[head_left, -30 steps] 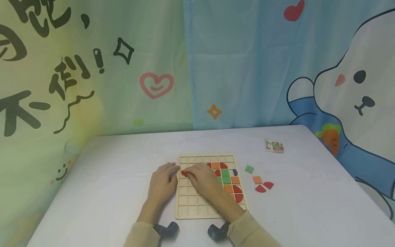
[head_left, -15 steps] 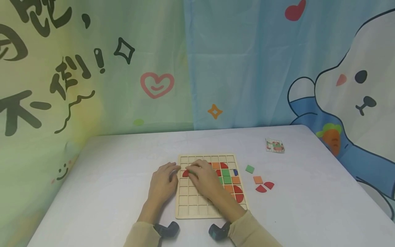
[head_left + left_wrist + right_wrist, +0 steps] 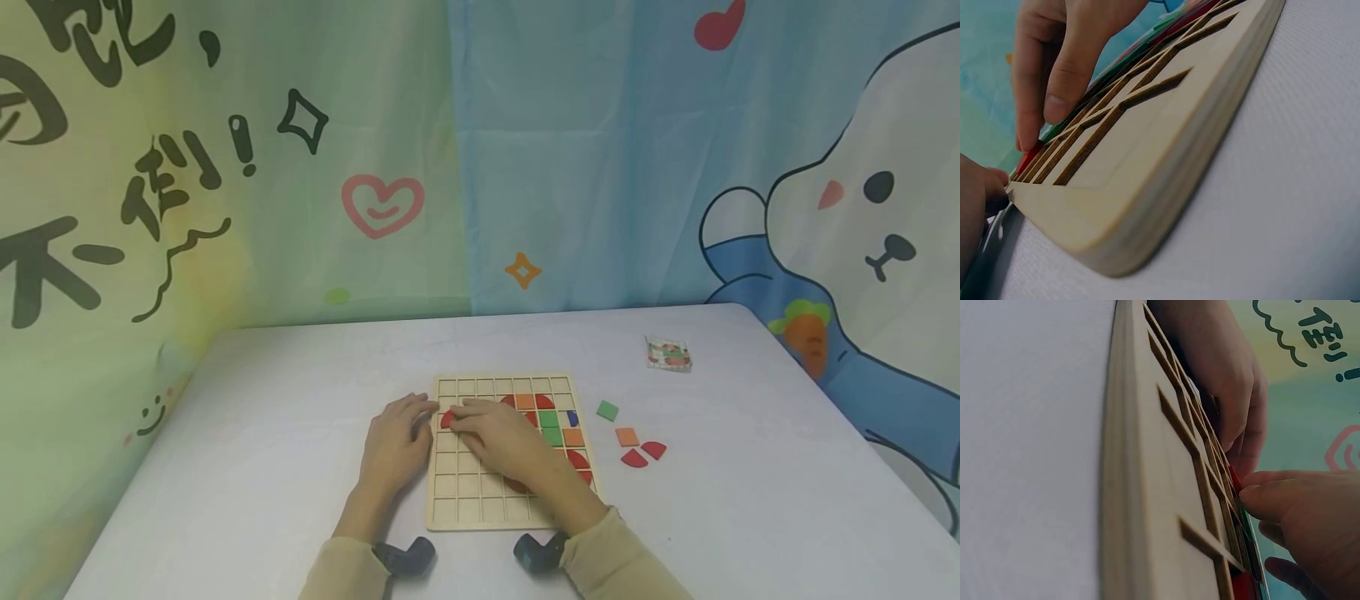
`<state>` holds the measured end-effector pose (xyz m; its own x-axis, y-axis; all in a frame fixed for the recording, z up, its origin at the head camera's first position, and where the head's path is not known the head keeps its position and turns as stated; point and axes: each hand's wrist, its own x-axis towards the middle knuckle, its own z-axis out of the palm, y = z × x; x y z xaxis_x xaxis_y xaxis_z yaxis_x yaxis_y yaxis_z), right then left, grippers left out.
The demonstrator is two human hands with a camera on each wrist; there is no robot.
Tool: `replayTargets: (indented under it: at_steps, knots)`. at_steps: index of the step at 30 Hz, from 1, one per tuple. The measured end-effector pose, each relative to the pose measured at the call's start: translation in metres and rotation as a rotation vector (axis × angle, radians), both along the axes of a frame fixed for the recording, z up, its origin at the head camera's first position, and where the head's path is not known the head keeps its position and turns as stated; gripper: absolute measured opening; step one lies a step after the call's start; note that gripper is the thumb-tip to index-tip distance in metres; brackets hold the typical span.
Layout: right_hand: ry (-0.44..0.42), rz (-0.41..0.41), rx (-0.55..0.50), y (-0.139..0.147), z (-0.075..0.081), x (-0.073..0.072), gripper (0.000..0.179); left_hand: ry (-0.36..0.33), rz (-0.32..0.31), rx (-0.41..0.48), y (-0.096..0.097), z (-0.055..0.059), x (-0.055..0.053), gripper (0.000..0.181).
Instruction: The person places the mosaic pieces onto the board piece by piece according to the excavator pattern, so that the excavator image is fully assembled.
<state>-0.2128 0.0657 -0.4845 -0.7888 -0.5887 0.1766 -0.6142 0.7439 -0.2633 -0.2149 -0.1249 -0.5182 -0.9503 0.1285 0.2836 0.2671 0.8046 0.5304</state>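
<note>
A square wooden grid board [image 3: 465,487] lies on the table, with red, orange, green and blue pieces in its right-hand cells. My right hand [image 3: 504,435] reaches over it; its fingertips touch a red quarter-circle piece [image 3: 447,419] near the board's left edge. In the left wrist view, the index finger rests on that red piece [image 3: 1029,157] and the thumb stands apart from it. My left hand [image 3: 400,440] lies along the board's left side, its fingers extended to the edge, holding nothing visible. The right hand and forearm hide part of the board's middle.
Right of the board lie a loose green square [image 3: 607,410], an orange square [image 3: 627,437] and two red quarter-circles [image 3: 634,458]. Farther back sits a small patterned packet [image 3: 667,354]. A printed curtain [image 3: 360,275] hangs behind the table [image 3: 262,467].
My right hand has lowered and flattened over the board. The red piece, pinched and tilted a second ago, now lies in a left-hand cell. My left hand has kept its place.
</note>
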Motion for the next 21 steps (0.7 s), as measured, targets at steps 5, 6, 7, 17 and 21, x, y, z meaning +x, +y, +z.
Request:
replayTargets:
  at_steps: [5, 6, 7, 17, 21]
  knots:
    - [0.001, 0.019, 0.009, 0.0003, 0.0014, 0.0004, 0.026, 0.011, -0.003, -0.001, 0.0014, 0.0005, -0.0005, 0.031]
    - [0.004, 0.021, 0.014, 0.0002, 0.0012, 0.0002, 0.026, 0.011, -0.002, -0.005, 0.0017, 0.0008, -0.0006, 0.031]
    - [0.009, 0.023, 0.019, 0.0001, 0.0012, 0.0000, 0.026, 0.011, -0.002, -0.007, 0.0020, 0.0012, -0.0005, 0.031]
    - [0.058, 0.043, 0.006, 0.0008, 0.0020, 0.0001, 0.022, -0.004, 0.001, -0.003, 0.0016, -0.0006, -0.0021, 0.031]
    - [0.024, 0.043, -0.047, 0.0074, 0.0033, -0.0037, 0.020, -0.031, 0.012, -0.002, 0.0016, -0.0027, -0.0018, 0.031]
